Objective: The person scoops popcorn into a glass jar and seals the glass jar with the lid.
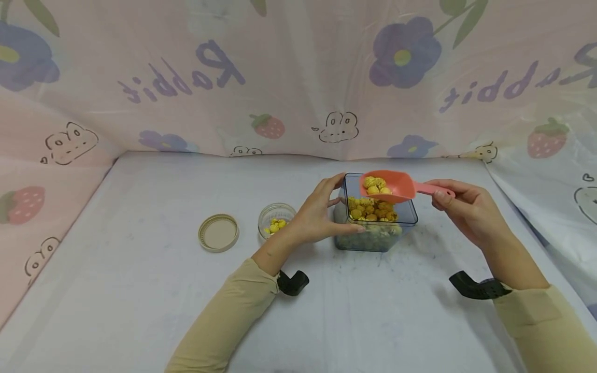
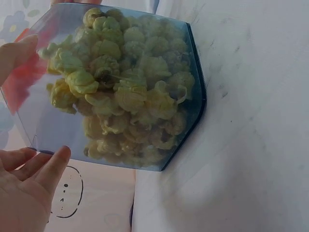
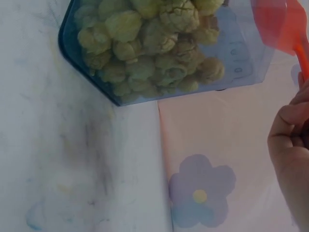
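A clear bluish square container holds yellow popcorn in the head view. My left hand grips its left side, thumb along the near wall and fingers round toward the far corner. Over the container's open top, my right hand pinches the handle of a coral-red scoop. Several popcorn pieces lie in the scoop's bowl. The left wrist view shows the popcorn through the container's wall. In the right wrist view the right fingers hold the scoop handle at the edge.
Left of the container stands a small round clear jar with some popcorn inside, partly hidden by the left hand. A round gold-rimmed lid lies beside it on the white tabletop. A printed curtain hangs behind.
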Demonstrator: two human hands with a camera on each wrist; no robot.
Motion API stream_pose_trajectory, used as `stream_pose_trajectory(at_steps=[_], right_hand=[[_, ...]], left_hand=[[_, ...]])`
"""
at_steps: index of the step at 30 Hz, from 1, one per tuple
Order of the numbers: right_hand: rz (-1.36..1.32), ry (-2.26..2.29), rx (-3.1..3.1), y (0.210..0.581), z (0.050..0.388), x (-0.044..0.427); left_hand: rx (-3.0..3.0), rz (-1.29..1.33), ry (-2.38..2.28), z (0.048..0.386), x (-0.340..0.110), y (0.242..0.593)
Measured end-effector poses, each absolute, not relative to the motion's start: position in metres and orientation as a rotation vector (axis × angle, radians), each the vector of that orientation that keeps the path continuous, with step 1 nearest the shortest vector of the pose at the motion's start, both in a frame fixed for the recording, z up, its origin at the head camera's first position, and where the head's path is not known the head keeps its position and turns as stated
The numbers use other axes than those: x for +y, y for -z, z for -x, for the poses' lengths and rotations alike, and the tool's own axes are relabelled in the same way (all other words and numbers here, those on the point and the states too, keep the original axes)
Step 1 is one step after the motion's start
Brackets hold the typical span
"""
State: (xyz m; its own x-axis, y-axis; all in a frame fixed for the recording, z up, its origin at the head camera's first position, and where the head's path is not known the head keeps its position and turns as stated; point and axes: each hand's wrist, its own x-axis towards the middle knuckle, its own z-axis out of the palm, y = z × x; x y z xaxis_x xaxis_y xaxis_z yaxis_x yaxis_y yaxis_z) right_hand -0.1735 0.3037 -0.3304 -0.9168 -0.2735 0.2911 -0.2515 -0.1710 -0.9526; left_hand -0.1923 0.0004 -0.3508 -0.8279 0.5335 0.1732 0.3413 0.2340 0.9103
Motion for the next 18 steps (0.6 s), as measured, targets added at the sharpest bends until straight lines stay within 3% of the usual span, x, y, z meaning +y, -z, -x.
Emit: stream_pose_trajectory(at_steps=[18], right_hand=[[0.715, 2.262, 2.037, 0.315, 0.178, 0.284]], left_hand=[[2.523, -0.763, -1.427, 0.186, -0.012, 0.349]])
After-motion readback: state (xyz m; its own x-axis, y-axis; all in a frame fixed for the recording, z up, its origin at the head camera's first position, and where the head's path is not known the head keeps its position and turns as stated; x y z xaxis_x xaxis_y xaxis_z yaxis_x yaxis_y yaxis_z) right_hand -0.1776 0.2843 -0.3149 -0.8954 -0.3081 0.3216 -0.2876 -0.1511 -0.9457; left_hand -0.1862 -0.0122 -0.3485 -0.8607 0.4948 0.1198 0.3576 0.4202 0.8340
